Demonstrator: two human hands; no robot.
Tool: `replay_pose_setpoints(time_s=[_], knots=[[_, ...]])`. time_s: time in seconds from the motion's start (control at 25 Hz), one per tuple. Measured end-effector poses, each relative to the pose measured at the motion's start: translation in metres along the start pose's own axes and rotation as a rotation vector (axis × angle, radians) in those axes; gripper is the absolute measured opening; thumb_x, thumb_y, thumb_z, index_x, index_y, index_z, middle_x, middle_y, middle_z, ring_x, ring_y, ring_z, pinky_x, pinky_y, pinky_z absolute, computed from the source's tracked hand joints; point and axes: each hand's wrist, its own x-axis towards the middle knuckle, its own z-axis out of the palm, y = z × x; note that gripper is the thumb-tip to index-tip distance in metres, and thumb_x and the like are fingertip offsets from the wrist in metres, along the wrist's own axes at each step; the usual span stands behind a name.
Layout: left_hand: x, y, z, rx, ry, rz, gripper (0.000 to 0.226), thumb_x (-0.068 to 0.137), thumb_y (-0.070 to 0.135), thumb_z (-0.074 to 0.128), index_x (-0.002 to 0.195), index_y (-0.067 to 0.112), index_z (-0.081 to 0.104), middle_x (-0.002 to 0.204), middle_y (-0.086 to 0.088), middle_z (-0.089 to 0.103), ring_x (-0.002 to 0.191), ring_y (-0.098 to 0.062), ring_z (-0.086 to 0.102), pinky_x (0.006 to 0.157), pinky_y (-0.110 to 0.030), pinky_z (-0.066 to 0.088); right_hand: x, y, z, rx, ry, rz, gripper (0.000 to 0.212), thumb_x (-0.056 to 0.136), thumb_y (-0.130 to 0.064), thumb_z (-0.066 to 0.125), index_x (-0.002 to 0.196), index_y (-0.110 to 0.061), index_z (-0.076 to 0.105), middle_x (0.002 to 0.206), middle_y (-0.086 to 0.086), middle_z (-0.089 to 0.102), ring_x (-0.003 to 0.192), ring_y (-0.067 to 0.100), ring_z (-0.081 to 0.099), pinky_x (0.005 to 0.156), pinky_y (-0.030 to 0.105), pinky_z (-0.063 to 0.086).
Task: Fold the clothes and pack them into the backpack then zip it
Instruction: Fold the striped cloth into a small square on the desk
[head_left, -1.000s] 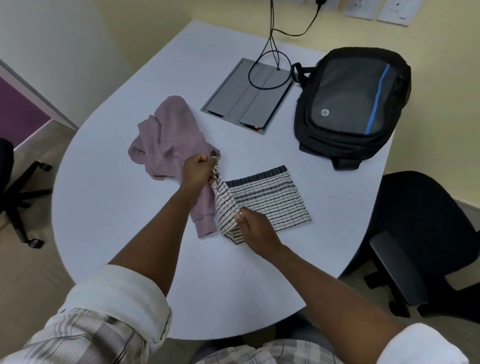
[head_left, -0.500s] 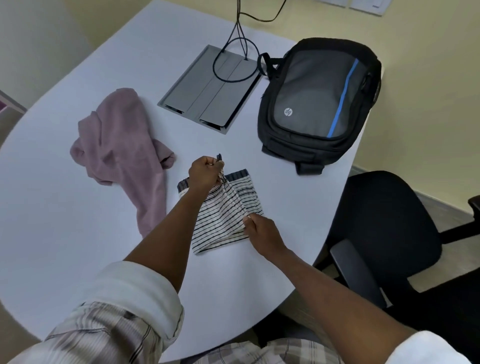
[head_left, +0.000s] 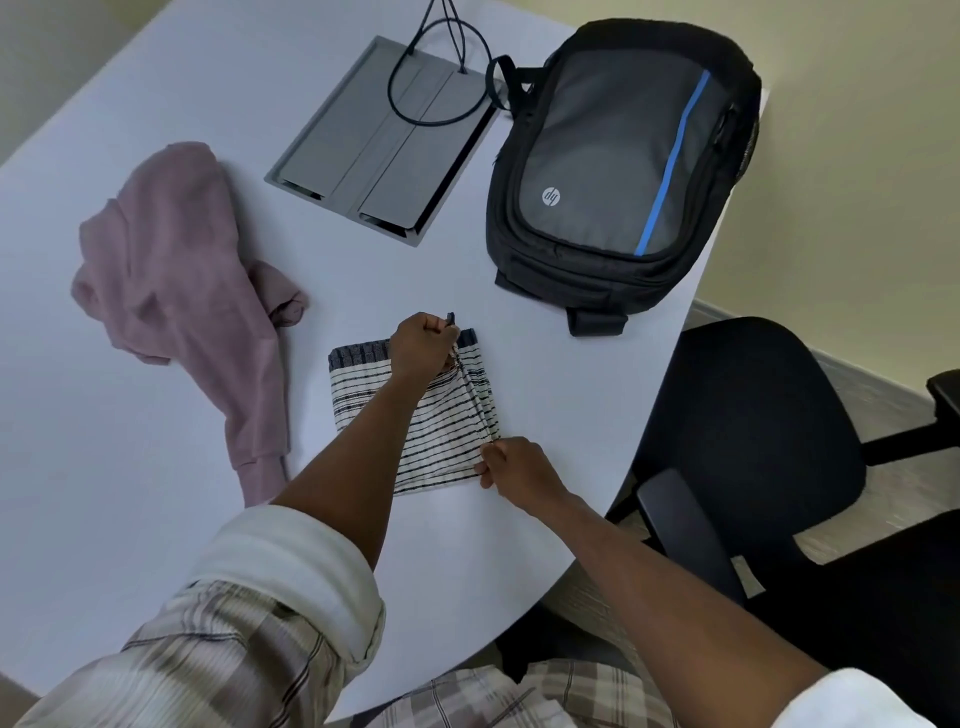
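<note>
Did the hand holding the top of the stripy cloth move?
Yes. The left hand, once beside the crumpled pink sweater, carried the striped fabric's edge rightward, away from it, toward the black backpack.

Thin striped cloth shorts (head_left: 441, 431), soft pink knit garment (head_left: 176, 270), matt woven-fabric backpack (head_left: 618, 156), smooth matt table (head_left: 156, 467).

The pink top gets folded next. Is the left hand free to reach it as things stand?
Probably not yet: the left hand grips the striped garment mid-fold. Once it lets go, bare table lies between it and the pink top.
</note>
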Motion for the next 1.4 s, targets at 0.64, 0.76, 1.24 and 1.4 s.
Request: replay_pose_setpoints(time_s=[0.64,0.76,1.24,1.4], knots=[[-0.055,-0.032,-0.008,0.434,-0.221,0.326,0.016,0.092,0.018,0.055,0.094,0.022,0.070,0.090,0.005,0.071,0.082,-0.013,0.063,0.074,-0.029,0.049,-0.006,-0.008,0.009,-0.688,0.474,-0.478,0.050,0.077,-0.011,0.066,0.127,-0.016,0.058,0.120,0.006,0.059,0.096,0.026,0.056,0.071,0.039,0.054],[-0.081,-0.062,-0.020,0.593,-0.211,0.413,0.047,0.094,0.026,0.060,0.140,0.017,0.054,0.142,-0.005,0.055,0.133,-0.024,0.049,0.107,-0.039,0.042,-0.003,-0.006,0.016,-0.829,0.431,-0.567,0.059,0.076,-0.012,0.066,0.133,-0.016,0.056,0.135,0.006,0.056,0.111,0.029,0.056,0.086,0.040,0.051],[-0.126,-0.146,-0.105,0.861,-0.253,0.380,0.082,0.095,0.036,0.059,0.158,0.017,0.011,0.166,-0.003,0.008,0.153,-0.020,0.004,0.123,-0.039,0.005,-0.015,0.012,0.023,-1.050,0.218,-0.504,0.083,0.062,-0.028,0.090,0.135,-0.005,0.056,0.141,0.016,0.055,0.128,0.039,0.053,0.104,0.057,0.041],[-0.129,-0.157,-0.117,0.915,-0.246,0.424,0.079,0.092,0.027,0.065,0.156,0.017,0.020,0.165,-0.003,0.016,0.152,-0.020,0.012,0.124,-0.038,0.009,-0.013,0.011,0.021,-1.064,0.163,-0.457,0.083,0.063,-0.022,0.089,0.137,-0.009,0.053,0.144,0.013,0.052,0.132,0.037,0.049,0.107,0.052,0.040]])
